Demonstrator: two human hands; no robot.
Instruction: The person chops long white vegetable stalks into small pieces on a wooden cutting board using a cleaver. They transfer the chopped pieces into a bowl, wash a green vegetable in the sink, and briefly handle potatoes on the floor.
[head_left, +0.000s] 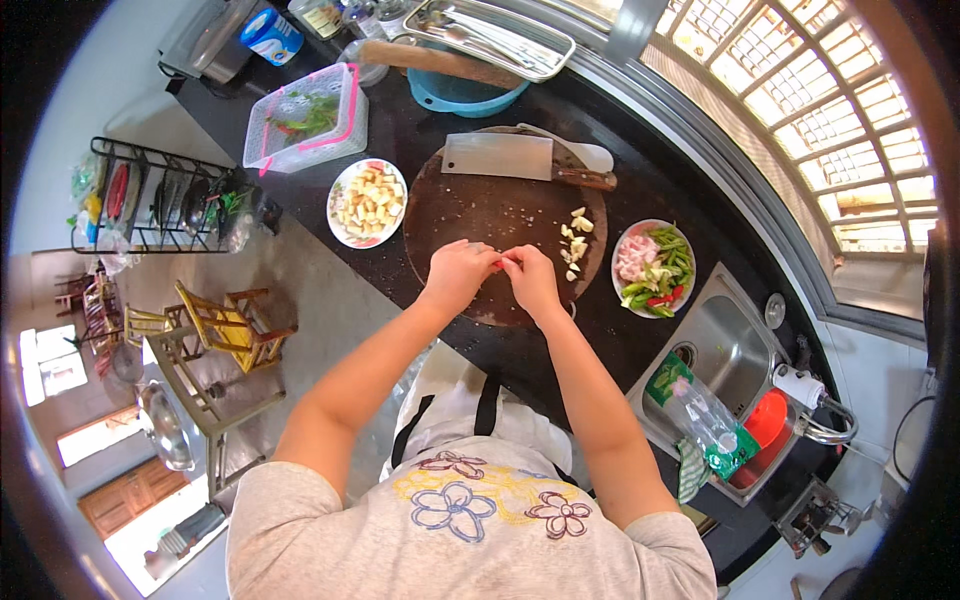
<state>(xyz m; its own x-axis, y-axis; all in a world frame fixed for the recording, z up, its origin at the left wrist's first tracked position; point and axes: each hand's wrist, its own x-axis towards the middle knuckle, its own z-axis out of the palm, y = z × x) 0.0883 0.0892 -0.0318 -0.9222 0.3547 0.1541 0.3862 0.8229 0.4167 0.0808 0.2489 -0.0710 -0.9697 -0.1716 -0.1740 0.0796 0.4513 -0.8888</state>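
My left hand (460,276) and my right hand (532,281) meet over the near part of a round wooden chopping board (470,210). Their fingertips pinch a small red thing (498,264), mostly covered by the fingers, so its kind is unclear. A cleaver (500,156) with a wooden handle lies flat across the board's far side. Peeled garlic cloves (575,240) are scattered along the right of the board, with small crumbs around them. Beside the board on the left stands a bowl of pale cut cubes (367,203). To its right is a plate of sliced meat and green and red peppers (653,268).
A clear plastic basket with greens (300,120) stands at the back left. Behind the board are a blue basin (465,92) and a metal tray of utensils (490,35). At right, a steel sink (735,340) has a green-and-clear plastic package (700,410) over it.
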